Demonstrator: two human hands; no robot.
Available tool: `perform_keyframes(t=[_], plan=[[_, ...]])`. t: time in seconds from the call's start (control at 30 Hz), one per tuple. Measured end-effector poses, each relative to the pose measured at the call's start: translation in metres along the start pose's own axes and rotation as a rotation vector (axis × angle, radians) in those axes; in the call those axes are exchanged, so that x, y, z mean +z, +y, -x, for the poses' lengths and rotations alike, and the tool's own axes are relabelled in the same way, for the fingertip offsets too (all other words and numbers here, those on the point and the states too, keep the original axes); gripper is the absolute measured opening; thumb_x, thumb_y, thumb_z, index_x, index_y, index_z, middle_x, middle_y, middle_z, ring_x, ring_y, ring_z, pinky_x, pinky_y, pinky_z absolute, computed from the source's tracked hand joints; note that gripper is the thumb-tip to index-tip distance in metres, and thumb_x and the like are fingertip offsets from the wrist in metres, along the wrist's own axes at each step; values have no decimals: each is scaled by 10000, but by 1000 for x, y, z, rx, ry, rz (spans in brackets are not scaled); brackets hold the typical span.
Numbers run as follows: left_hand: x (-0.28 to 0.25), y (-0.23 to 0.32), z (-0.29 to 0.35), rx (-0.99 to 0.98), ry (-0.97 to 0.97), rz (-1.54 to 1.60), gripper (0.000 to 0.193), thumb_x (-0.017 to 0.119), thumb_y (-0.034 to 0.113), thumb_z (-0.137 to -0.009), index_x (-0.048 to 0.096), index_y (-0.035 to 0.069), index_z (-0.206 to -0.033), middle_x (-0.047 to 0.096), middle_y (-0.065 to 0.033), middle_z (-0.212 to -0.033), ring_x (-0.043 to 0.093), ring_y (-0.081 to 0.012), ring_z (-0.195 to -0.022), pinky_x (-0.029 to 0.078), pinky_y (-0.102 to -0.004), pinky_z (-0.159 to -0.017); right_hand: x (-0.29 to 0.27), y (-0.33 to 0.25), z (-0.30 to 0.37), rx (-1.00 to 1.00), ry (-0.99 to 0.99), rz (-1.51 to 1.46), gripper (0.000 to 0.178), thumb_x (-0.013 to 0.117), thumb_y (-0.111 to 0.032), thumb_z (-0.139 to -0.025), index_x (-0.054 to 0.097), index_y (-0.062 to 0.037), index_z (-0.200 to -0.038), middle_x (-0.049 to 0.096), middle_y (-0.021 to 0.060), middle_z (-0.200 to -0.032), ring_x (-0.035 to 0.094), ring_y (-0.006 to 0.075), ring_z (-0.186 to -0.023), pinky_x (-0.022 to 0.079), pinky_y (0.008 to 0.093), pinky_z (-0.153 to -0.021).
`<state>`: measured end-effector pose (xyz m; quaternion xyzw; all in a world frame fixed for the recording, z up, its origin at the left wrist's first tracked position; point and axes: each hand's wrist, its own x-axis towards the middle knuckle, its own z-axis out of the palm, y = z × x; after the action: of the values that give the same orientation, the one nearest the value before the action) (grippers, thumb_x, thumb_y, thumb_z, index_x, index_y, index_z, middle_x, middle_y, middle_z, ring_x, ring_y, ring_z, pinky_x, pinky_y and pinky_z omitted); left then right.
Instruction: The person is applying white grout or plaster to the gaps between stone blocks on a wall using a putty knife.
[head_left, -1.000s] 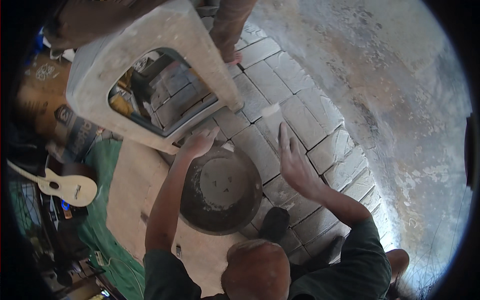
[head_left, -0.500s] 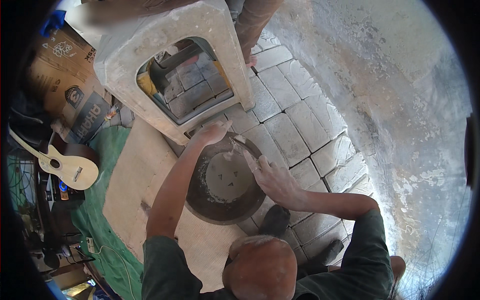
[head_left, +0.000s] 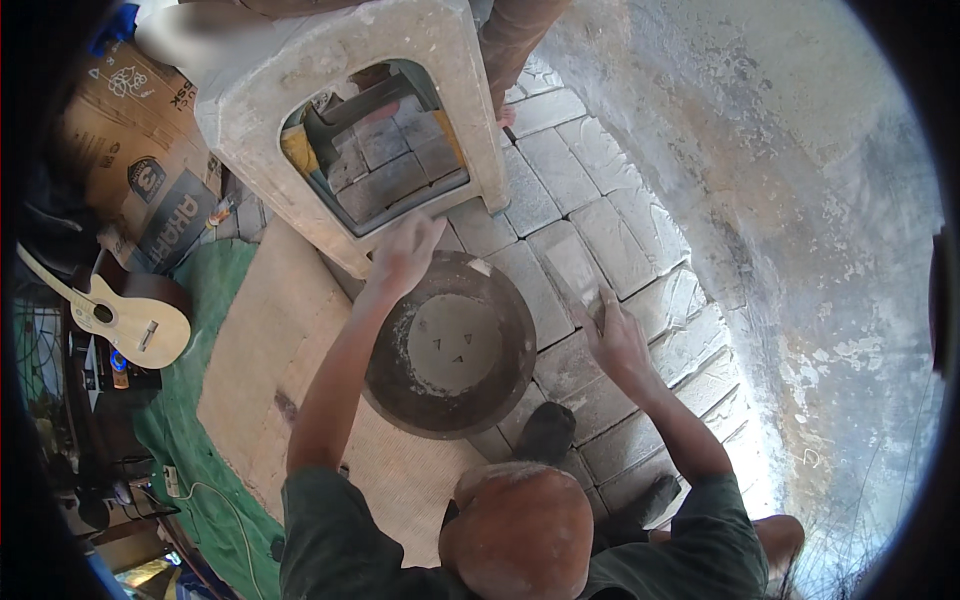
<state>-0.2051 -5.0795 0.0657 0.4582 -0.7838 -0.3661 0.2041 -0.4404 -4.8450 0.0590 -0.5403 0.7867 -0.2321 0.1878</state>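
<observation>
The round dark bowl (head_left: pixel 518 345) contains 3 small dark triangles (head_left: pixel 457 358). Right of it, the right hand (head_left: pixel 620 345) grasps a pale, blurred flat tool (head_left: pixel 574 270) with its fingers. By the bowl's far-left rim, the left hand's (head_left: pixel 403 256) fingers curl; I cannot tell whether they grip anything.

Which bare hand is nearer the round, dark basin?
The left hand, by the upper rim of the basin and beside the pale, dusty stand; the right hand is farther off, over grey rectangular paving blocks.

Printed lettering (head_left: pixel 180 220) on cardboard box (head_left: pixel 108 135), numbered badge (head_left: pixel 146 178), perhaps flower outline (head_left: pixel 128 82)
</observation>
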Motion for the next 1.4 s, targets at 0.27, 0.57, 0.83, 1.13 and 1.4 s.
perform_keyframes(t=[0.27, 0.57, 0.83, 1.13, 1.4], plan=[[-52, -62, 137, -431, 46, 5, 399, 659, 240, -785, 565, -44, -1051, 613, -143, -973, 591, -266, -875, 452, -337, -776, -5, 41, 8, 11, 167, -31, 400, 585, -216, -845, 474, 68, -1104, 596, 222, -741, 590, 387, -700, 452, 449, -610], [-92, -29, 189, -581, 229, 391, 328, 606, 128, -798, 573, -61, -1064, 637, -131, -930, 600, -187, -819, 467, -296, -744, 1, 65, 13, 73, 154, -37, 430, 582, -233, -843, 471, 73, -1124, 604, 219, -774, 595, 382, -745, 452, 446, -659], [-198, -34, 307, -661, 550, 432, 379, 602, 85, -796, 513, -88, -1121, 594, -131, -1059, 571, -206, -941, 424, -298, -862, 4, 89, 17, 119, 136, -27, 449, 573, -247, -841, 475, 64, -1150, 602, 271, -852, 584, 420, -838, 454, 466, -721], [-172, -23, 357, -812, 707, 515, 350, 609, 67, -792, 497, -77, -1091, 579, -134, -1054, 579, -214, -925, 463, -293, -810, 35, 92, 30, -26, 174, 39, 404, 606, -181, -812, 499, 66, -1112, 600, 220, -736, 585, 400, -689, 459, 451, -618], [-155, -41, 346, -783, 753, 586, 301, 594, 55, -807, 512, -79, -1064, 599, -132, -1033, 597, -211, -905, 482, -305, -803, 80, 71, 65, -22, -82, -212, 365, 536, -237, -832, 498, 38, -1070, 610, 240, -844, 579, 421, -815, 453, 491, -712]])
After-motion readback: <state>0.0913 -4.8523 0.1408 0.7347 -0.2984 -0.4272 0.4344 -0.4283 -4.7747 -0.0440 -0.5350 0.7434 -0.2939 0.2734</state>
